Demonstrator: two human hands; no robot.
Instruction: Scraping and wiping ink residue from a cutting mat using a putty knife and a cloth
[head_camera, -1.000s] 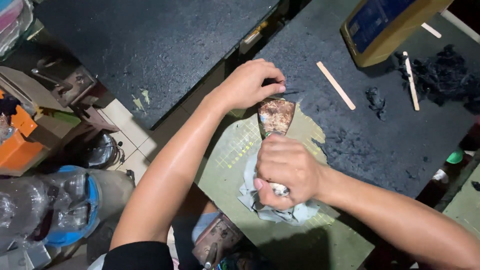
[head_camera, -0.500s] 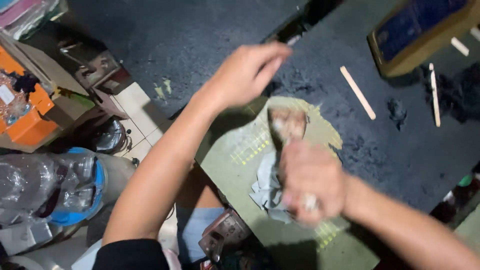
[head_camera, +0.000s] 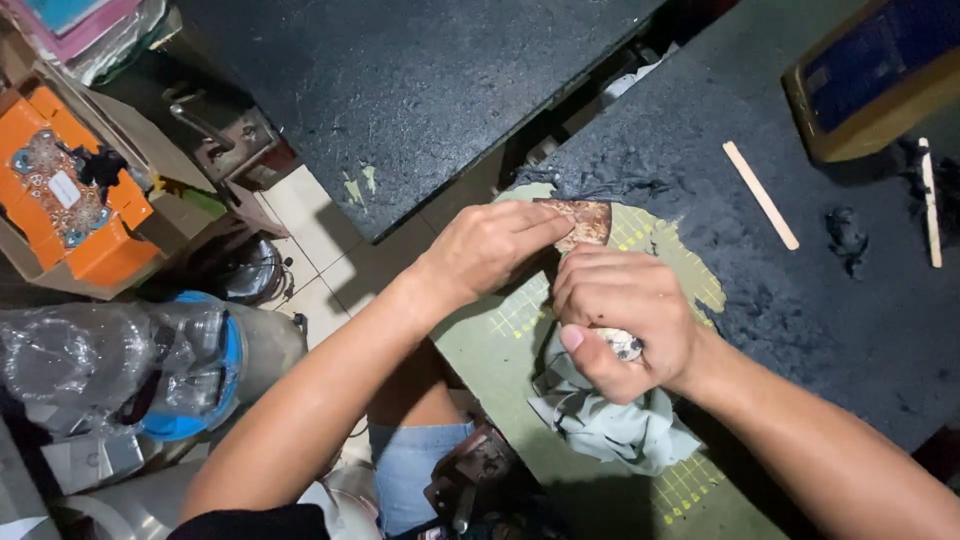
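Brown and mottled, with a reddish sheen, the small flat piece (head_camera: 585, 221) lies on the green cutting mat (head_camera: 500, 345), which I take as the landmark for everything here. The piece sits at the far end of the mat, close to where the mat meets the dark, rough work surface (head_camera: 800, 320).

The left hand (head_camera: 490, 250) rests over the near edge of the piece, fingers stretched flat and pressed on it, so it is not closed around anything; it only pins the piece down. The right hand (head_camera: 625, 325) is just beside it, toward the middle of the mat, and is closed in a fist around a small pale object (head_camera: 625, 345) of which only the end shows. I cannot tell what this object is. Under the right hand a grey-green cloth (head_camera: 600, 425) lies crumpled on the mat.

My judgement is that the step in hand is working the surface of the piece, perhaps rubbing or polishing it, while the other hand keeps it steady. The next move seems to call for firm pressure from the left fingers, so the piece does not slide on the mat, and short controlled strokes from the right hand.

Beyond the mat, on the dark surface, lies a flat wooden stick (head_camera: 760, 195), well apart from both hands. To the left of the mat, down on the floor, stands an orange box (head_camera: 70, 215).
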